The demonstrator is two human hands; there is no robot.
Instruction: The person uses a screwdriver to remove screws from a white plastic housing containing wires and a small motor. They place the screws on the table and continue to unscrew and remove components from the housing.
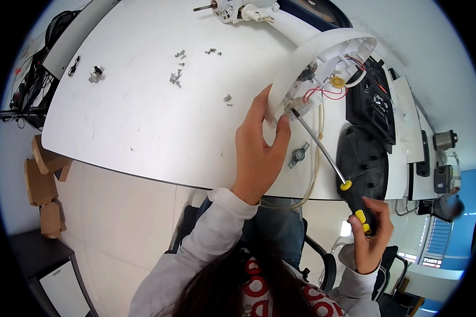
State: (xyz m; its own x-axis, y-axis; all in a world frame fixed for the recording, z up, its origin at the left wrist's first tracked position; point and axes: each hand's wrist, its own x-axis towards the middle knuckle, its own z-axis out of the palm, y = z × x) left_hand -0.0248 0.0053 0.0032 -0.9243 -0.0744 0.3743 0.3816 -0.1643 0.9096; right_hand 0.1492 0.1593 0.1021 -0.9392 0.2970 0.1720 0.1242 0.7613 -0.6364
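My left hand [256, 153] grips the lower left rim of a white round fan base [293, 66], tilted so that its open underside shows. Inside it are red wires [328, 96], a yellow round part [337, 82] and a clear plastic piece by my thumb. In my right hand [376, 240] is the black and yellow handle of a screwdriver [322, 150]. Its long shaft slants up to the left, and the tip meets the base near my left thumb; the exact contact is hidden. A white neck joins the base to a fan motor [228, 10] at the far edge.
Several loose screws [175, 79] lie in small groups on the white table [143, 127]. Right of the base are a black tool case [373, 105] and a black plastic cover [359, 153]. A small dark metal part [299, 155] sits beside a pale cord [316, 171] that hangs over the edge.
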